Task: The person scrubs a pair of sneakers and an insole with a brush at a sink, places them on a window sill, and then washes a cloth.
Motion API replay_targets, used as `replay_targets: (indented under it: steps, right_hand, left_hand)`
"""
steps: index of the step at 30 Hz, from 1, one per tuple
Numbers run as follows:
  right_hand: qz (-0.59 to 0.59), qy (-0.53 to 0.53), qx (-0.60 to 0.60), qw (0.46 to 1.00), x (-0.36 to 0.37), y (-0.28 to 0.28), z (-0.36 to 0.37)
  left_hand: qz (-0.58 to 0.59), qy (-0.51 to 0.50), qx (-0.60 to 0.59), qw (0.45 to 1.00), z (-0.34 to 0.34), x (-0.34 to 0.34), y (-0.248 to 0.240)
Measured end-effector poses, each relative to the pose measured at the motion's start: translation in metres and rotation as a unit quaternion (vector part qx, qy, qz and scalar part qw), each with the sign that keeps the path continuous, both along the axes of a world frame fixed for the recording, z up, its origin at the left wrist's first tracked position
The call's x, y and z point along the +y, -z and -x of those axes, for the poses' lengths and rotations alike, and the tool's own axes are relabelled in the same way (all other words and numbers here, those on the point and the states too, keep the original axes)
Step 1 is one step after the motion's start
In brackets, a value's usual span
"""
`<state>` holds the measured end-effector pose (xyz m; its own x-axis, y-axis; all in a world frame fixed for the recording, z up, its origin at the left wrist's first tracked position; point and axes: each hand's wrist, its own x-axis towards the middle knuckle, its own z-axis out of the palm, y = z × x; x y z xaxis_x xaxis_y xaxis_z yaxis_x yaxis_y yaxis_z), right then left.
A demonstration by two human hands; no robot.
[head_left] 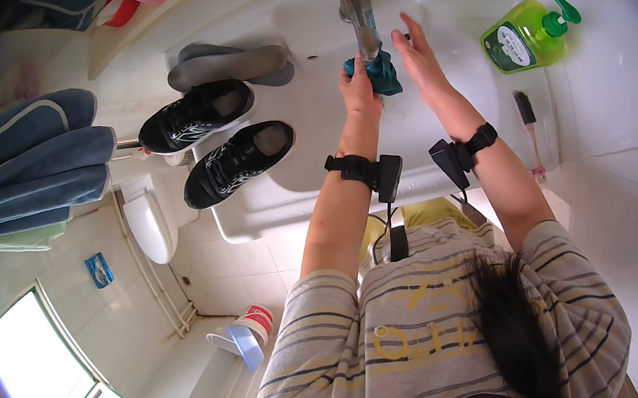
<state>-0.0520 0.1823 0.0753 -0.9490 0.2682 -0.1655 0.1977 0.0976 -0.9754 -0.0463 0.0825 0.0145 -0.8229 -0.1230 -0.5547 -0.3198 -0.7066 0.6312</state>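
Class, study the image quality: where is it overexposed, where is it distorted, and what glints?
Head view: the window is blown out to near white, and its edges bow with the fisheye; head view: the corners fall to black; head view: the faucet glints, while the cloth looks dark against the pale sink.

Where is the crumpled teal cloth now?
In the head view, above and right of centre: the crumpled teal cloth is in the person's left hand, under the silver metal faucet over the white basin.

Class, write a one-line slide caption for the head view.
Left hand holding a teal cloth under the tap, right hand open alongside, black shoes on the left.
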Motion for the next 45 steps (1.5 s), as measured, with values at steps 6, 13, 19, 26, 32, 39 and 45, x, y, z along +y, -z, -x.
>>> replay_targets:
  steps: [6, 13, 19, 26, 32, 39, 45]
  right_hand:
    - [-0.226, -0.148, 0.359, 0.893, -0.012, -0.089, 0.034]
    - [-0.329, -0.216, 0.334, 0.857, -0.004, -0.061, 0.019]
    - [0.341, -0.285, -0.176, 0.878, -0.002, 0.019, -0.076]
    - [0.074, -0.361, -0.163, 0.915, -0.018, 0.045, -0.074]
    - [-0.257, -0.336, 0.003, 0.906, -0.022, 0.074, -0.072]
    - [-0.422, -0.29, -0.127, 0.849, -0.006, 0.049, -0.085]
    - [-0.251, -0.211, -0.168, 0.93, 0.068, 0.055, -0.091]
  left_hand:
    - [-0.057, -0.001, -0.034, 0.998, -0.006, -0.014, 0.004]
    - [-0.084, 0.029, 0.028, 0.996, -0.022, -0.057, 0.014]
    - [0.003, 0.188, 0.074, 0.979, -0.048, -0.056, -0.031]
    - [0.668, 0.28, 0.3, 0.622, -0.072, -0.053, -0.032]
    - [0.65, 0.261, 0.252, 0.667, -0.065, -0.04, 0.001]
    - [0.594, 0.416, 0.086, 0.683, -0.062, -0.018, -0.011]
    - [0.825, 0.386, 0.244, 0.332, -0.059, -0.08, 0.002]
